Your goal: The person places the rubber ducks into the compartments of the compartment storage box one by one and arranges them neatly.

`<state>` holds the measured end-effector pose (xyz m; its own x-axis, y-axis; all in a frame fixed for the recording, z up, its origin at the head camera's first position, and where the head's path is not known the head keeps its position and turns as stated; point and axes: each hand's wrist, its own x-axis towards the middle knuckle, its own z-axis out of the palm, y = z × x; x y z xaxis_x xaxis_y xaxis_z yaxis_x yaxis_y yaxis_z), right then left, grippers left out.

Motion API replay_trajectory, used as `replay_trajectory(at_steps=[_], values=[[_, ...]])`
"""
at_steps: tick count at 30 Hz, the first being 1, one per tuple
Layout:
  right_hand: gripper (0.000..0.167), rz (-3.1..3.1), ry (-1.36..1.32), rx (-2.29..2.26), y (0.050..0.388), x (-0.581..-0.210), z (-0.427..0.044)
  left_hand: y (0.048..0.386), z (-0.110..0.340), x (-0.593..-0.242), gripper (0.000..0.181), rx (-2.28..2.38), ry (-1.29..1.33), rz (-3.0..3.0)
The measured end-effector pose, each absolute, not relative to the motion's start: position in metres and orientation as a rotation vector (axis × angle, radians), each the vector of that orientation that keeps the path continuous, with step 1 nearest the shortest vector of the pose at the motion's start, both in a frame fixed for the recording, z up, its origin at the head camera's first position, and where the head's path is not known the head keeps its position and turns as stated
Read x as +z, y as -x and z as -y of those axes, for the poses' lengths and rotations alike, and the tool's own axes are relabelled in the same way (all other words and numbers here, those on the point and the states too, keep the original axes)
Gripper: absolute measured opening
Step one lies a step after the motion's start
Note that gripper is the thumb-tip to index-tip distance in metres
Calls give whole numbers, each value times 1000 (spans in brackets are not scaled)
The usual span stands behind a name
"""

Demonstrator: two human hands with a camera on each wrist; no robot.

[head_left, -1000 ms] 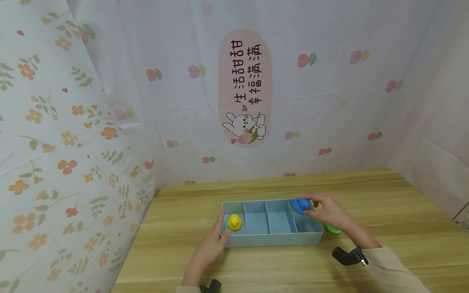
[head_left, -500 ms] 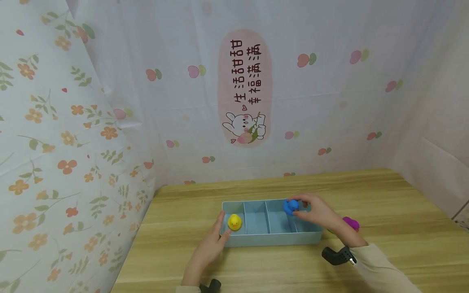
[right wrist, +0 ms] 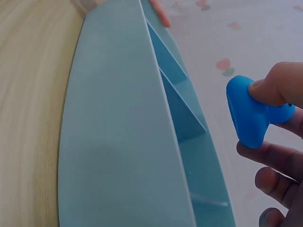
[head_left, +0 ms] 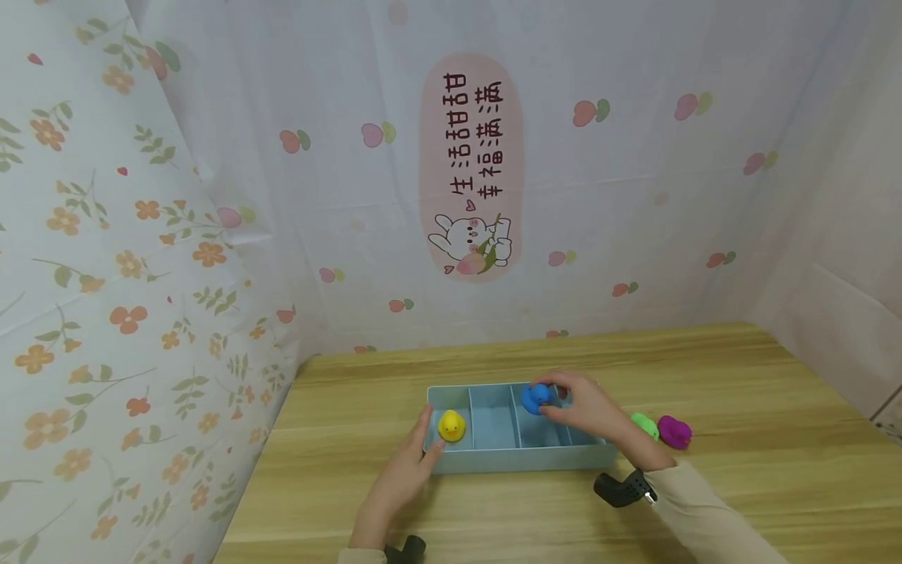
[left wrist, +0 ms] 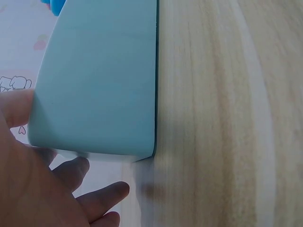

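Observation:
A light-blue divided box (head_left: 521, 460) stands on the wooden table, its compartments in a row. My left hand (head_left: 405, 470) holds its left end, thumb over the near rim and fingers along the end wall; in the left wrist view some fingers (left wrist: 106, 196) stand apart from it. A yellow rubber duck (head_left: 452, 427) sits in the leftmost compartment. My right hand (head_left: 588, 403) pinches a blue rubber duck (head_left: 535, 399) between thumb and fingers above the third compartment from the left. In the right wrist view, the blue duck (right wrist: 248, 111) hangs clear of the rim.
Right of the box, partly behind my right forearm, lies a green rubber duck (head_left: 644, 425). Beside it is a purple rubber duck (head_left: 674, 432). A patterned cloth (head_left: 352, 196) hangs behind the table, and a floral one (head_left: 141, 352) on the left.
My right hand has carried the blue duck left, from over the rightmost compartment to over the third. The green and purple ducks have come into fuller view. My left hand stays put.

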<state>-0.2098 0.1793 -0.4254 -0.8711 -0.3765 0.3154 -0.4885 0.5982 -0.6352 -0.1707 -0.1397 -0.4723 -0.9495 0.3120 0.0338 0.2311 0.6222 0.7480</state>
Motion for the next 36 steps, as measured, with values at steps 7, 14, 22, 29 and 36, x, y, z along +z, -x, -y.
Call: replay_trajectory(at_steps=[7,14,22,29,36], values=[[31,2704,-742,1120,212,-429,-165,172,140,-475,65,1243,-466,-2730],[32,2745,-761,1062,214,-429,-150,174,141,-476,65,1253,-479,-2735],[30,2795,-852,1043,217,-429,-132,173,141,-475,65,1260,-482,-2720],[30,2824,-868,882,219,-433,-122,174,140,-474,65,1256,-480,-2717],[29,2881,-763,663,216,-435,-110,173,141,-476,65,1253,-469,-2718]])
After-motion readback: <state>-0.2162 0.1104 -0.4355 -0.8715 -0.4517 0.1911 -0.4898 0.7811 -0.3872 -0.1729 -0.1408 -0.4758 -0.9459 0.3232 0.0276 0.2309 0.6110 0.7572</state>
